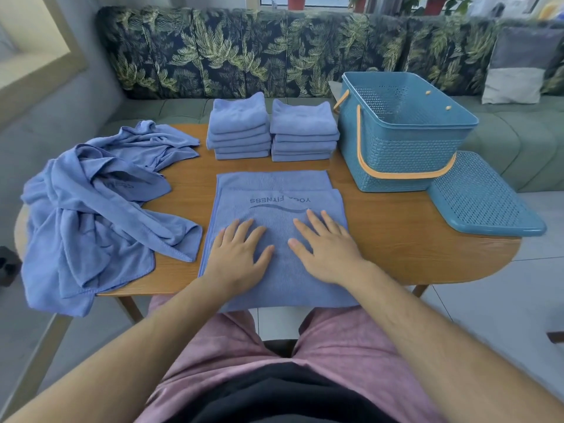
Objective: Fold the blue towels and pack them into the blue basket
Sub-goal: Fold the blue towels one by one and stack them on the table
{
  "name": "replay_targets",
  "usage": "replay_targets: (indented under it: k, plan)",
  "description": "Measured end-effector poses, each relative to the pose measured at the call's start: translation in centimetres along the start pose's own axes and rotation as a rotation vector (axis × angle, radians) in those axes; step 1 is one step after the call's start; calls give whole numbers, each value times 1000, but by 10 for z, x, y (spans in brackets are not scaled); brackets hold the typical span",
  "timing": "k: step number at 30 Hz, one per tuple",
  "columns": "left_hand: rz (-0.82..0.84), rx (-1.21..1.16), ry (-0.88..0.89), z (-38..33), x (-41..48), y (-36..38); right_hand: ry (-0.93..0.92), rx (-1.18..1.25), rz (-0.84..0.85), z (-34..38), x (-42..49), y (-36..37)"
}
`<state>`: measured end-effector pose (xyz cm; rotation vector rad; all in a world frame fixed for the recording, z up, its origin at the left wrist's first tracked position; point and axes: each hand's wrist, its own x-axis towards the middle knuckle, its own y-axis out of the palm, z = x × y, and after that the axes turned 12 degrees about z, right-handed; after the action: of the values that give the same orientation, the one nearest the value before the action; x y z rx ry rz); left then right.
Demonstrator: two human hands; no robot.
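Observation:
A blue towel (277,190) printed "YOGA FITNESS" lies folded over on the wooden table (396,239), its near end hanging over the front edge. My left hand (238,254) and my right hand (326,248) press flat on it side by side, fingers straight. Behind it stand two stacks of folded blue towels, the left stack (239,128) and the right stack (303,132). A heap of unfolded blue towels (97,209) covers the table's left end. The blue basket (403,132) with orange handles stands empty at the back right.
The basket's blue perforated lid (485,198) lies at the table's right edge, partly overhanging. A leaf-patterned sofa (244,56) runs behind the table, with a grey cushion (518,65) at the right. A dark object (7,264) sits on the floor at far left.

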<state>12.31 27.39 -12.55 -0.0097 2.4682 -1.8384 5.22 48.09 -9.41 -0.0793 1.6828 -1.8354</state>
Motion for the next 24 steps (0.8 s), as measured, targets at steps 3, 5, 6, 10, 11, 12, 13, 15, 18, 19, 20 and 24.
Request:
replay_targets:
  k: [3,5,6,10,11,12,13,15,18,19,20,24]
  plan:
    - [44,-25,-13,11,44,-11,-8,37,-18,-16,37,-14]
    - [34,-27,-21,23,74,-20,-11,82,-99,-31,62,-25]
    - [32,-31,-38,29,88,-26,-4,92,-149,-41,73,-32]
    - [35,-28,-56,56,126,-43,42,101,-302,-74,104,-45]
    - [4,-16,-27,62,130,-43,36,127,-355,-79,107,-42]
    - [-38,-13,-3,68,132,-41,24,154,-415,-83,109,-36]
    - [-85,-24,6,72,132,-38,16,172,-465,-87,111,-31]
    - [-144,-59,-17,76,132,-33,-3,184,-534,-91,116,-26]
    - [-201,-109,-12,78,133,-31,-154,210,-632,-94,118,-26]
    - [-228,-122,-6,79,134,-31,-223,228,-633,-95,118,-27]
    - [-248,-130,-7,79,133,-32,-276,258,-610,-95,118,-27]
    - [-269,-170,-31,78,132,-34,-274,365,-566,-92,115,-30]
